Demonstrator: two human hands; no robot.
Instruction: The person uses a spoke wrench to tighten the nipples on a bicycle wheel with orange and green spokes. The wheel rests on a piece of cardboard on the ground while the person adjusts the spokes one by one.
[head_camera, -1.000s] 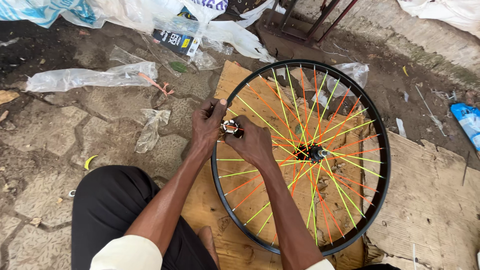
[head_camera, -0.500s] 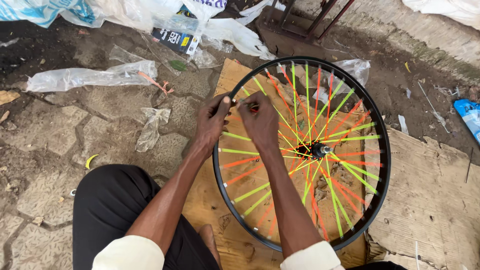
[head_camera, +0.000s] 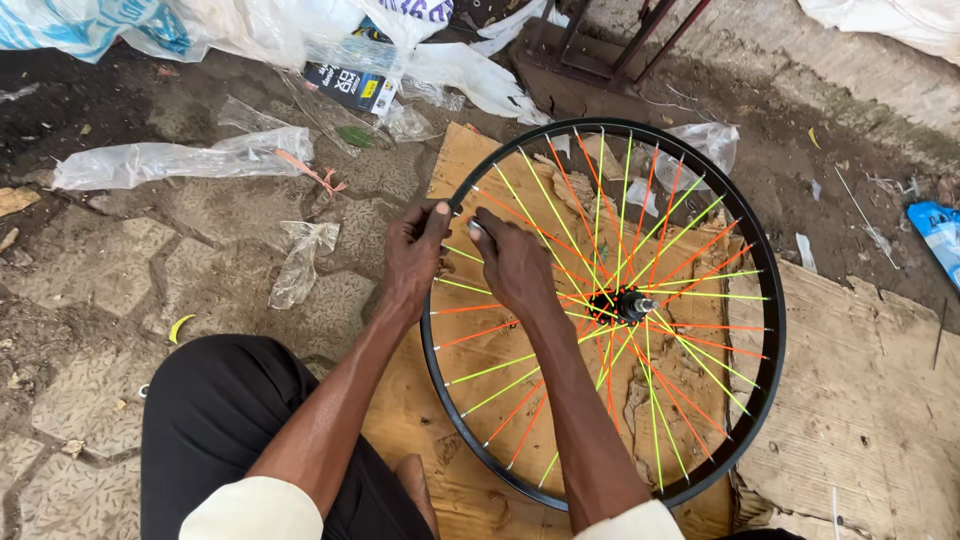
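Spokes (head_camera: 560, 330) in yellow-green and orange fanned out from the hub (head_camera: 628, 303) of a black-rimmed bicycle wheel (head_camera: 772, 330), which lay flat on sheets of cardboard (head_camera: 860, 400) spread over the paved ground (head_camera: 100, 300). You sat at its near left side, your dark-trousered knee (head_camera: 230, 410) beside the rim. Your left hand (head_camera: 415, 258) was at the upper left stretch of the rim, its fingers (head_camera: 437, 218) curled and closed around the rim's edge. Your right hand (head_camera: 515, 265) lay just beside it, inside the rim over the spokes, its fingers (head_camera: 482, 228) pinched shut on a small silvery piece (head_camera: 474, 228) at the rim end of a spoke; what that piece was, I could not tell. The two hands nearly touched at the thumbs. Beyond the wheel lay crumpled clear plastic bags (head_camera: 180, 160), a dark printed packet (head_camera: 350, 88) and a rusty metal frame (head_camera: 600, 50).
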